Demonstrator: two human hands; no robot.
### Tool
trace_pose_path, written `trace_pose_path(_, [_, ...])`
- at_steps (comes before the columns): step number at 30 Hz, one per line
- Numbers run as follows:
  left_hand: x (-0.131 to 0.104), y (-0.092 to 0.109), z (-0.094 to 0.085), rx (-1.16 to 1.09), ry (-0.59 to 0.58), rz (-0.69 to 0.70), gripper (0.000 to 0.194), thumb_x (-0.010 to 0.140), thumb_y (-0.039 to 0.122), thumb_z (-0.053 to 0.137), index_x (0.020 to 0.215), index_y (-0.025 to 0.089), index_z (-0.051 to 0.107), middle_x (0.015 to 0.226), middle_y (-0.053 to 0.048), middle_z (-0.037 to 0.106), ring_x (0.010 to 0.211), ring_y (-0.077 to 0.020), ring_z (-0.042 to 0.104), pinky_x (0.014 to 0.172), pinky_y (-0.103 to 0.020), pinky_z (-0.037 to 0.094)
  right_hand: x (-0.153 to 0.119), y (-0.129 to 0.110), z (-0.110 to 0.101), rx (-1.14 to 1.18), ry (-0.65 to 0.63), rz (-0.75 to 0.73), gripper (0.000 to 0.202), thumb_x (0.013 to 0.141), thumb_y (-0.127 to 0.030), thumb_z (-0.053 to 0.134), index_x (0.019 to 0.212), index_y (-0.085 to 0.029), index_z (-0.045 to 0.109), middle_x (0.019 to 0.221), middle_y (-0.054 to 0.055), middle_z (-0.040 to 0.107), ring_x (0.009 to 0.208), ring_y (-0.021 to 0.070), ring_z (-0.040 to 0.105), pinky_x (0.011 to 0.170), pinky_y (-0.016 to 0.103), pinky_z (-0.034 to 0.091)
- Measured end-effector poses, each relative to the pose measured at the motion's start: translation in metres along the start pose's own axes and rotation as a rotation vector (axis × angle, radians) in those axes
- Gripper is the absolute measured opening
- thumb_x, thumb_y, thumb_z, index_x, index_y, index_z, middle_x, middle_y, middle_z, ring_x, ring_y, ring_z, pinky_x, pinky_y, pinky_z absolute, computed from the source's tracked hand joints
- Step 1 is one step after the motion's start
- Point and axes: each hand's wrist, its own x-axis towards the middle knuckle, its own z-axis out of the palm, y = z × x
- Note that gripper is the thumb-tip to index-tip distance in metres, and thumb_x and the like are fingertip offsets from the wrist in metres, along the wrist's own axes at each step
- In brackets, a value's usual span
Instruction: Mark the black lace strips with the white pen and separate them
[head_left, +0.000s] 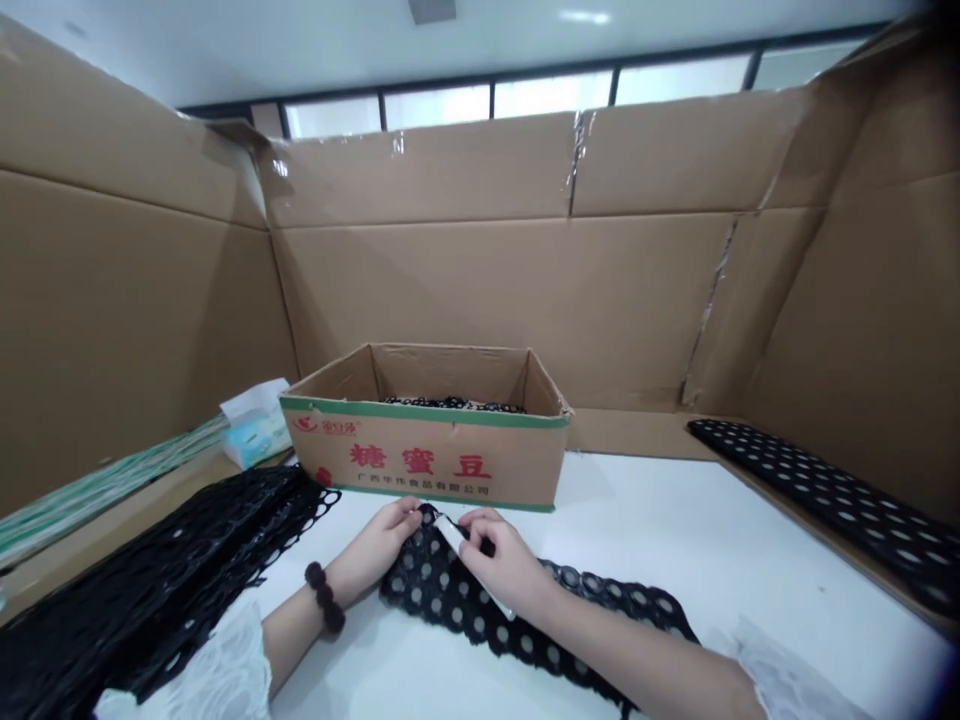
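Note:
A strip of black lace fabric [450,590] with rows of pale round dots lies across the white table. My left hand [390,540] pinches its upper left corner between thumb and fingers. Over the same strip, my right hand [506,560] is closed around a slim white tool [452,532]. The tool's tip points toward the pinched corner, close to my left fingertips; its exact kind is too blurred to tell. From under my right forearm, the rest of the lace runs toward the lower right.
A cardboard box [420,455] with black dotted lace inside stands behind my hands. Black lace [172,560] is piled at left, near a tissue pack [257,430] and green-white strands [112,485]. More dotted lace [840,500] lies at right. Tall cardboard walls [465,290] surround the table.

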Motion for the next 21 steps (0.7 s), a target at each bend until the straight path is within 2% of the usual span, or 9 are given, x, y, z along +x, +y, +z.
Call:
trace_pose_path(3, [-0.001,0.002,0.000,0.029,0.004,-0.005,0.024,0.080,0.035,0.042,0.086,0.014,0.051,0.085,-0.004,0.057,0.085,-0.0197,0.050,0.083,-0.032,0.037,0.000,-0.002,-0.003,-0.011,-0.042,0.030,0.021,0.066,-0.014,0.048,0.050,-0.018,0.035,0.094,0.005,0.054,0.096,0.0182,0.051,0.090,0.032,0.033])
trace_pose_path(9, [-0.004,0.005,0.000,0.203,0.025,0.098,0.025,0.084,0.032,0.035,0.089,0.016,0.053,0.090,-0.004,0.060,0.088,-0.0198,0.053,0.083,-0.030,0.039,0.003,-0.003,-0.002,-0.058,-0.084,0.039,0.022,0.063,-0.010,0.047,0.048,-0.018,0.032,0.084,0.002,0.052,0.088,0.0164,0.051,0.082,0.029,0.037])
trace_pose_path(12, [-0.006,0.007,0.001,0.308,0.026,0.154,0.026,0.085,0.032,0.032,0.091,0.017,0.052,0.090,-0.005,0.061,0.089,-0.0204,0.054,0.082,-0.030,0.039,0.001,-0.005,-0.003,-0.085,-0.105,0.010,0.021,0.065,-0.012,0.048,0.050,-0.018,0.035,0.081,0.002,0.051,0.082,0.0153,0.050,0.079,0.029,0.039])
trace_pose_path(17, [-0.010,0.009,0.003,0.445,-0.021,0.214,0.025,0.087,0.032,0.032,0.099,0.019,0.048,0.093,-0.006,0.061,0.087,-0.0214,0.055,0.076,-0.030,0.040,-0.002,-0.009,-0.006,-0.174,-0.133,-0.025,0.018,0.070,-0.015,0.049,0.054,-0.017,0.042,0.081,0.003,0.050,0.088,0.0176,0.046,0.083,0.032,0.036])
trace_pose_path(21, [-0.010,0.010,0.002,0.441,-0.018,0.218,0.022,0.086,0.031,0.033,0.096,0.019,0.048,0.091,-0.006,0.060,0.085,-0.0204,0.055,0.075,-0.029,0.040,-0.001,-0.011,-0.006,-0.226,-0.178,-0.049,0.017,0.072,-0.015,0.047,0.057,-0.017,0.042,0.081,0.002,0.048,0.088,0.0179,0.043,0.083,0.035,0.034])
